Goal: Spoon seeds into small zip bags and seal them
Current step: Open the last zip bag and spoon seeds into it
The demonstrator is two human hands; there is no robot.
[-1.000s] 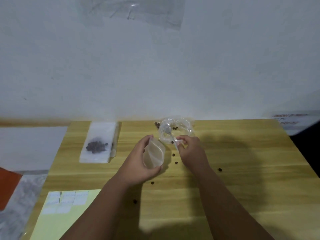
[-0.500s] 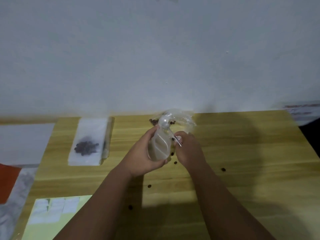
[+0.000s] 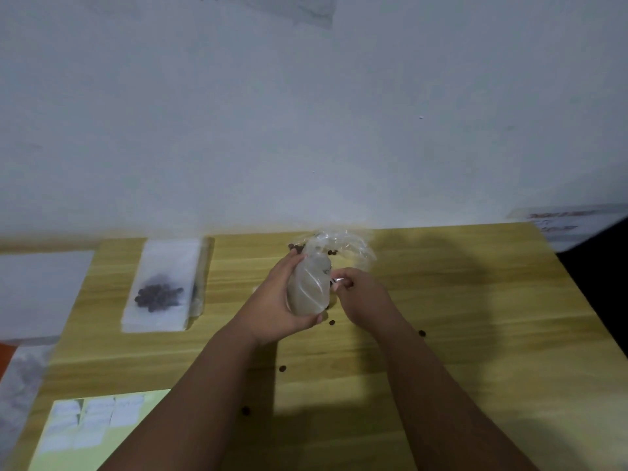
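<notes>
Zip bag (image 3: 307, 290), L hand (image 3: 275, 309), pouch (image 3: 164, 263) w/ seeds (image 3: 158, 297)

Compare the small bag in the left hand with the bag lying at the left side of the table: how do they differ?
The held bag stands upright above the table, gripped by the left hand; the lying bag rests flat on the table, untouched. The lying bag shows a dark heap of seeds; the held bag shows none plainly. Both are plastic bags.
</notes>
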